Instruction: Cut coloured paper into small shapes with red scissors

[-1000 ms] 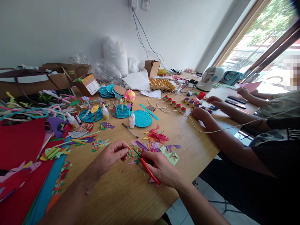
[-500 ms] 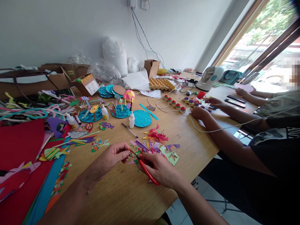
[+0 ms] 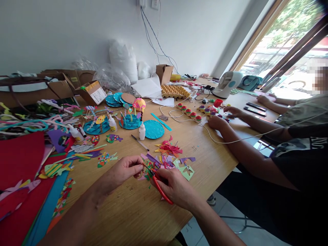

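In my right hand (image 3: pixel 176 186) I grip a pair of red-handled scissors (image 3: pixel 162 189); their dark, narrow blades point up and left. My left hand (image 3: pixel 130 167) is closed in a pinch at the blade tips. Whatever lies between its fingertips is small and reddish, mostly hidden, too small to name. Beneath and behind both hands lie purple and pink foam scraps (image 3: pixel 164 161), red and orange scraps (image 3: pixel 170 147), and a light green piece (image 3: pixel 189 173) with a cut-out hole. A pen (image 3: pixel 139 142) rests beyond my left hand.
A white glue bottle (image 3: pixel 141 131) stands by a blue disc (image 3: pixel 153 129). Decorated blue bases (image 3: pixel 129 122) are behind. Red and blue foam sheets (image 3: pixel 22 160) cover the left side. A co-worker's hands (image 3: pixel 217 121) work at the right, near a white cable (image 3: pixel 212 136).
The view has shifted slightly, so the table items sit a little further left. My hands and the scissors keep nearly the same pose.
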